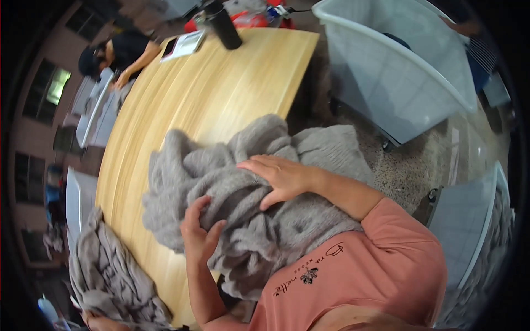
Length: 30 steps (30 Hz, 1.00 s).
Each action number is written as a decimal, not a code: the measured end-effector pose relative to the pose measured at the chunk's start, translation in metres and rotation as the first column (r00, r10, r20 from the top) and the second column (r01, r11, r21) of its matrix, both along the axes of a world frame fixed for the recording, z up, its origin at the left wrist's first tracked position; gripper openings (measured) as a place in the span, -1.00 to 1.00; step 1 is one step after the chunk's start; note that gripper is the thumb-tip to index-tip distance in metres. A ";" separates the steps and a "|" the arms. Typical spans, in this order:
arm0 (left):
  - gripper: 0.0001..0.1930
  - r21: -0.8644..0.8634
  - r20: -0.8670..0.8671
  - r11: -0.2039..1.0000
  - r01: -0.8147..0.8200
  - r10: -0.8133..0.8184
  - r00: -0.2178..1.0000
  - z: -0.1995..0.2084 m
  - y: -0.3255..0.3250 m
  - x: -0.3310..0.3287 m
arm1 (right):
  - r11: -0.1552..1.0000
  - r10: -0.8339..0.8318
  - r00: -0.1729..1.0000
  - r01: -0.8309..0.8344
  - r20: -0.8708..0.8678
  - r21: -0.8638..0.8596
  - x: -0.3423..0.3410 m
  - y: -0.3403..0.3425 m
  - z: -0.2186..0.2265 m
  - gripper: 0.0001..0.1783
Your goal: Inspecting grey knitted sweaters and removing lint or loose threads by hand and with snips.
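Observation:
A large heap of soft grey knitted fabric [185, 165] lies bunched in folds on the near end of the wooden table, close against my body. My right hand [281, 175] rests across the middle of the heap, fingers stretched out and thumb apart. Lower and to the left, my left hand [200, 230] touches the fabric's near left side, thumb and fingers spread with a gap between them. Part of the heap hangs over the table's right edge.
The wooden table [221, 83] carries a dark bottle [223, 27] and a phone [170, 47] on papers at its far end. More grey fabric [110, 270] lies at the left. A white wheeled bin [381, 83] stands right; another bin [464, 220] is nearer. A person [130, 52] works far left.

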State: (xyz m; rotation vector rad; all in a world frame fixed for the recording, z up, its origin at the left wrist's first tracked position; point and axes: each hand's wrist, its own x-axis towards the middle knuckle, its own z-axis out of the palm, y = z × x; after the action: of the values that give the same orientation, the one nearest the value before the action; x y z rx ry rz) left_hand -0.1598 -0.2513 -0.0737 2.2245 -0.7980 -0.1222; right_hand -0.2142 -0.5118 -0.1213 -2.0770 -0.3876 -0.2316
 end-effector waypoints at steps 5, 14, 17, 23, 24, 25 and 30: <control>-0.65 -0.040 -0.016 0.992 -0.119 0.119 0.993 0.001 0.034 -0.017 | 0.938 0.033 0.990 0.018 0.140 -0.346 0.006 0.000 -0.010 -0.05; -0.65 -0.041 0.313 0.992 -0.116 0.123 0.942 -0.025 0.009 -0.023 | 0.952 0.006 0.998 0.014 -0.063 0.305 0.018 -0.025 -0.014 -0.33; -0.80 -0.148 0.357 0.976 -0.157 0.201 0.912 -0.020 0.006 -0.019 | 0.973 -0.193 0.966 0.166 0.173 0.161 0.014 -0.024 -0.020 -0.43; -0.88 -0.734 -0.483 0.521 -0.436 0.051 0.874 0.006 0.018 0.001 | 0.847 -0.480 0.851 0.384 0.216 0.369 0.010 -0.025 -0.024 -0.64; -0.80 -0.787 -0.513 0.422 -0.450 -0.042 0.858 0.016 0.020 0.004 | 0.790 -0.530 0.833 0.415 0.161 0.452 0.010 -0.023 -0.021 -0.77; -0.80 -0.789 -0.510 0.420 -0.448 -0.043 0.859 0.028 0.022 0.007 | 0.808 -0.513 0.842 0.409 0.168 0.424 0.008 -0.024 -0.017 -0.77; -0.69 -0.868 -0.494 -0.043 -0.494 0.181 0.851 0.081 0.039 0.025 | 0.335 -0.273 0.955 0.209 -0.118 0.919 -0.013 -0.048 0.009 -0.82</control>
State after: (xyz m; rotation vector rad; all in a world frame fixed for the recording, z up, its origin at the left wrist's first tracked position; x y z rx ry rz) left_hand -0.1351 -0.2118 0.0071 0.8475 0.0285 0.3569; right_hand -0.2276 -0.5594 -0.1121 -0.9399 0.0740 -0.5520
